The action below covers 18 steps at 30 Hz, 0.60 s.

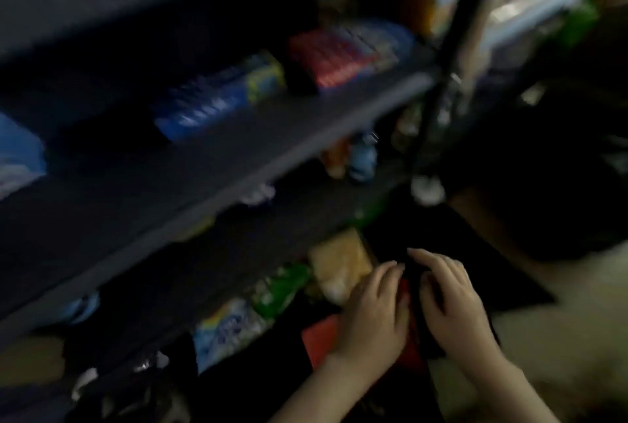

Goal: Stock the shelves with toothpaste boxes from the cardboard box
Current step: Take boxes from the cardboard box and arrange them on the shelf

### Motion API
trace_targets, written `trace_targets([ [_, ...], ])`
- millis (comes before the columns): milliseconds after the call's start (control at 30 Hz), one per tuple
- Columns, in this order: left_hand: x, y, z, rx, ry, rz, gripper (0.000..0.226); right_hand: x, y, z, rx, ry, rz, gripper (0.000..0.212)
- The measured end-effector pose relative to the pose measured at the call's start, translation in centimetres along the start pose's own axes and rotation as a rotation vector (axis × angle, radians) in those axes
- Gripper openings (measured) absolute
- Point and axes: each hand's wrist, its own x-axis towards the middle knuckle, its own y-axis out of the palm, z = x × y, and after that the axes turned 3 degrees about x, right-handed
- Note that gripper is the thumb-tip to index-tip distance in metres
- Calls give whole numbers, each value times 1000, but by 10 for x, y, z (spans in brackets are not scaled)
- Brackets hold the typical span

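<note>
Down low, the left hand (373, 317) and the right hand (455, 310) are side by side, nearly touching, over a flat red carton (321, 337) that shows on either side of the left hand. It is probably one of the toothpaste boxes. The left grip lies fairly straight, fingers together, resting on the carton. The right grip is bent and spread over a dark flap-like surface (492, 273), and the blur hides whether it holds anything. That dark shape may be the cardboard box, though it cannot be made out for sure.

This looks like the pick-up step: a box is being taken out and not yet lifted.

Just beyond, soft yellow, green and blue-white packets (282, 286) crowd the lowest shelf. Higher up, a stack of blue boxes (204, 106) and a stack of red boxes (339, 59) sit near the front edge of the grey metal shelf (306, 137). The next move calls for a firm hold, a lift, and a bare spot along that front edge.
</note>
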Motion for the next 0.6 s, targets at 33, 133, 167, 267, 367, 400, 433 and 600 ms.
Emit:
trace_targets([
  [33, -11, 24, -8, -52, -28, 91, 50, -32, -4, -20, -12, 94, 11, 40],
  [133, -44, 102, -22, -105, -75, 310, 43, -128, -11, -92, -73, 395, 65, 38],
  [167, -53, 126, -22, -107, -80, 373, 42, -158, -13, -114, -90, 484, 84, 38],
  [267, -79, 194, -25, -129, -85, 562, 42, -238, -18, -171, -160, 746, 124, 38],
  [367, -95, 244, -36, -148, -59, 649, 38, -287, -22, -209, -217, 908, 115, 39],
  [400, -99, 259, -42, -152, -50, 668, 36, -297, -22, -218, -227, 948, 113, 38],
  [433, -103, 276, -48, -157, -30, 686, 35, -305, -21, -227, -232, 985, 114, 38],
  [600, -114, 351, -65, 41, 42, 826, 45, -326, -13, -271, -205, 1095, 142, 44],
])
